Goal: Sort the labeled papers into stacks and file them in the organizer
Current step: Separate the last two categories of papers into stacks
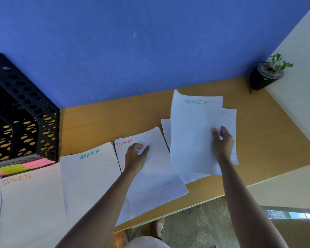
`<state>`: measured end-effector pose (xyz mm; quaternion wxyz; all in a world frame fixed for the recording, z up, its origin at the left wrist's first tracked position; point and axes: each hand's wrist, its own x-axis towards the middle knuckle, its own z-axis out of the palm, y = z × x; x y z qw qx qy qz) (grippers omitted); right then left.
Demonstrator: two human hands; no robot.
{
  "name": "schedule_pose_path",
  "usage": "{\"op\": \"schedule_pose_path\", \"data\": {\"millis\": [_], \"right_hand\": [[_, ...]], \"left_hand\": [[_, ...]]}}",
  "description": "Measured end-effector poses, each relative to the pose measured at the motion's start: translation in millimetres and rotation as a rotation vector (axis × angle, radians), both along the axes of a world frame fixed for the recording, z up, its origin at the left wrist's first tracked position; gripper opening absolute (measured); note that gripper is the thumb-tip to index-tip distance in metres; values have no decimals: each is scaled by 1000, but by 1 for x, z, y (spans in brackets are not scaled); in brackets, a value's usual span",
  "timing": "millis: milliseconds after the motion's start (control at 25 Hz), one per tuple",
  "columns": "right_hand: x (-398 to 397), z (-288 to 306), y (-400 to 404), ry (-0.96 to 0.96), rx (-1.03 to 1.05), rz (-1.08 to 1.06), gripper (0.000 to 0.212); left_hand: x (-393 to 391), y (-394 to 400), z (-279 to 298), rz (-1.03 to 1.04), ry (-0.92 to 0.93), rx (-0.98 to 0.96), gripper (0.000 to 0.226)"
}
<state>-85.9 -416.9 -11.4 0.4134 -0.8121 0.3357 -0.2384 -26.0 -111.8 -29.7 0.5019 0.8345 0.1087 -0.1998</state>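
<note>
Head camera: my right hand (222, 140) pinches a sheet marked ADMIN (191, 133) above the unsorted pile (229, 122) on the wooden desk (132, 115).

My left hand (135, 154) curls on the FINANCE stack (150, 176), though I cannot tell whether it grips. Left of it lie an ADMIN stack (89, 176) and a SPORTS stack (30, 203). A black mesh organizer (25, 122) stands far left; a potted plant (267, 74) sits in the back-right corner.

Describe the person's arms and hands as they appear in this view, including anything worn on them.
Both forearms are bare up to the frame's lower edge: no sleeves show. The left hand and right hand wear no gloves; no watch, bracelet or ring is visible, though blur hides fine detail.
</note>
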Motion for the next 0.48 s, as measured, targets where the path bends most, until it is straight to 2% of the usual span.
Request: {"op": "schedule_pose_path", "data": {"millis": [80, 160, 240, 320, 400, 480], "right_hand": [[2, -12, 27, 67, 44, 93, 34], [2, -25, 51, 142, 37, 183, 23], [1, -33, 70, 179, 25, 269, 17], [2, -38, 78, 184, 42, 333, 14], [3, -39, 73, 184, 36, 309, 13], [2, -40, 59, 240, -34, 247, 30]], "left_hand": [[2, -7, 9, 130, 202, -361, 49], [2, -7, 8, 209, 330, -579, 55], [0, -5, 3, 183, 338, -576, 38], [-2, -2, -6, 130, 293, -450, 18], [-2, 2, -15, 112, 271, -339, 18], [0, 4, -19, 111, 272, -307, 22]]}}
